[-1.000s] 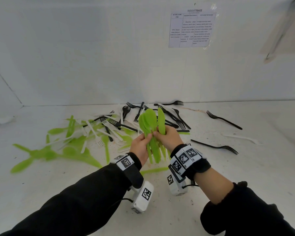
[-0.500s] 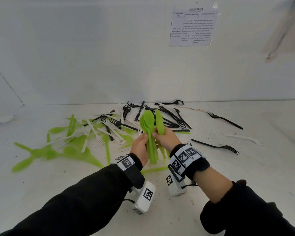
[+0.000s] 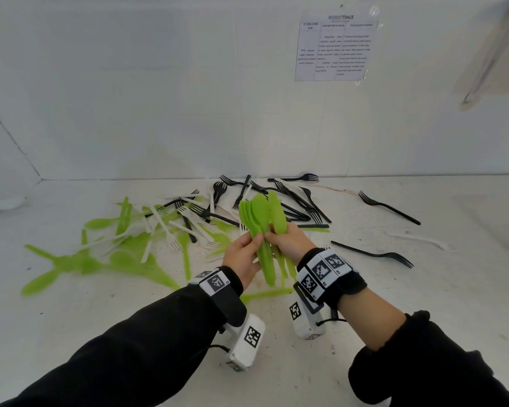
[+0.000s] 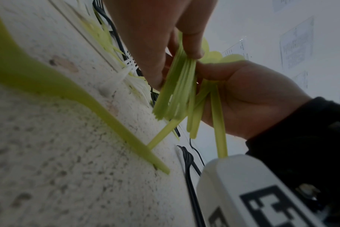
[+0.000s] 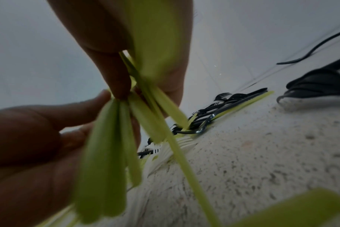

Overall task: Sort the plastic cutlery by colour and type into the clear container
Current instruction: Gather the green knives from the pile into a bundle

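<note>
Both hands hold a bunch of green plastic cutlery upright above the white table (image 3: 423,304). My left hand (image 3: 247,251) grips the handles of several green spoons (image 3: 254,215), thumb on the front. My right hand (image 3: 288,239) pinches a green knife (image 3: 276,212) and more green handles right beside them. In the left wrist view the left hand (image 4: 155,38) and right hand (image 4: 252,95) meet on the green handles (image 4: 177,92). In the right wrist view the right hand (image 5: 116,38) and left hand (image 5: 29,138) clasp the same blurred green handles (image 5: 107,153). No clear container is in view.
Loose cutlery lies behind the hands: black forks (image 3: 294,204), white forks (image 3: 188,224), green pieces (image 3: 106,259) at the left. Single black forks (image 3: 388,205) (image 3: 373,254) and a white fork (image 3: 420,239) lie at the right. A green handle (image 3: 265,295) lies under the wrists.
The fanned green spoons have been drawn closer together between the hands. Both hands stay at almost the same spot above the table.
</note>
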A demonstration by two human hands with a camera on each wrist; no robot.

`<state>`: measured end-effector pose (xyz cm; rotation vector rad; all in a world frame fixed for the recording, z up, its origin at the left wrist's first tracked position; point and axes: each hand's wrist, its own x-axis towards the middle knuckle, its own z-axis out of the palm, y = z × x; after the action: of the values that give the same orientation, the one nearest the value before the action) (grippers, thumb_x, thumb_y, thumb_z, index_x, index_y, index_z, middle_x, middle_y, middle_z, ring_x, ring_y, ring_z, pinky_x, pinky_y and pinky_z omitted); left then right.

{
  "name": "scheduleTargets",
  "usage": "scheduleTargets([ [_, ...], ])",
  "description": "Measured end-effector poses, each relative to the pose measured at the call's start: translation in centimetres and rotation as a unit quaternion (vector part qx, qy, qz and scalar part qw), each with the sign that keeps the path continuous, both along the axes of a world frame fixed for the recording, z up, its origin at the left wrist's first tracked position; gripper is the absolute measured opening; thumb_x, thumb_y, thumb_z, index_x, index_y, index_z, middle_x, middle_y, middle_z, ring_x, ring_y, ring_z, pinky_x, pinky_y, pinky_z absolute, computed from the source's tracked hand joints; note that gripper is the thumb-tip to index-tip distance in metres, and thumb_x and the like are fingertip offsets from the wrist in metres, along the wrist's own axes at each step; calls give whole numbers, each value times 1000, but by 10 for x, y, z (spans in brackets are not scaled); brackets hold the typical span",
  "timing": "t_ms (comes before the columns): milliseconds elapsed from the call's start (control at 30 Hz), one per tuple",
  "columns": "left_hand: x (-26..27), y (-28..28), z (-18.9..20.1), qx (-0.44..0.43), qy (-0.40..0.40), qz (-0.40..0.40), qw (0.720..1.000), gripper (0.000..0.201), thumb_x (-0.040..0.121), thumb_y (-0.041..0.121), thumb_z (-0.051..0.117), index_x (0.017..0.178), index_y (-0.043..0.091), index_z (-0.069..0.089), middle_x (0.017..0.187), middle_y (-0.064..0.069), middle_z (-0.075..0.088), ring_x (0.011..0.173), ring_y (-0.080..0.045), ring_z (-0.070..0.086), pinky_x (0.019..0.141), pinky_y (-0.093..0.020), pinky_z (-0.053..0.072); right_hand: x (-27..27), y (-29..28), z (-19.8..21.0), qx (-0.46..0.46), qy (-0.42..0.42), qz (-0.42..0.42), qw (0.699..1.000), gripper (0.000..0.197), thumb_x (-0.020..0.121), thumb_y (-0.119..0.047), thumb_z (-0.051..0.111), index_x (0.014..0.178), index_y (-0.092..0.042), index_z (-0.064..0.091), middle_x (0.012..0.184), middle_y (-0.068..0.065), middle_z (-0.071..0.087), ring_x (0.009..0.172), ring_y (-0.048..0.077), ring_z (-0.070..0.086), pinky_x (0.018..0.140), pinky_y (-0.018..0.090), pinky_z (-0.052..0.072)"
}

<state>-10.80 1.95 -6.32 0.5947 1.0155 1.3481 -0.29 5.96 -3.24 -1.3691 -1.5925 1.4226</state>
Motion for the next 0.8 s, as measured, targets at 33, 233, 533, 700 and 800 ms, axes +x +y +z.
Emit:
scheduleTargets([
  [33,0,0,0,-1,0,4,1000,23,97,5,43,113,6,58,94,-5,65,81,-17,61,70,-32,53,1,0,0,-4,6,2,1000,19,89,0,53,106,6,60,87,10,62,81,23,59,84,38,50],
  [233,-2,0,-1,7,1,-6,1000,29,97,6,44,123,4,55,104,-4,66,89,-17,62,74,-32,56,9,3,1,-34,39,7,999,28,91,2,52,69,-14,57,64,2,55,53,12,51,57,24,44],
  [533,-2,-3,-4,12,-25,-12,1000,25,95,6,46,117,7,60,104,-4,67,91,-21,62,75,-32,57,6,2,-3,-22,43,-4,999,18,87,1,58,75,-13,57,68,3,56,62,16,53,60,27,46],
  [700,-3,-2,-4,13,-24,-10,1000,24,95,6,46,114,7,61,101,-5,67,89,-21,63,66,-27,56,5,2,-5,-4,47,-32,998,18,85,-3,63,74,-15,54,67,2,55,59,13,55,58,25,51],
  [800,-4,-3,-4,19,-19,-4,1000,25,95,5,47,116,7,60,100,-2,68,87,-17,63,67,-26,55,4,2,-6,7,29,-23,999,18,87,-4,61,74,-15,55,65,2,52,56,11,49,52,21,45],
])
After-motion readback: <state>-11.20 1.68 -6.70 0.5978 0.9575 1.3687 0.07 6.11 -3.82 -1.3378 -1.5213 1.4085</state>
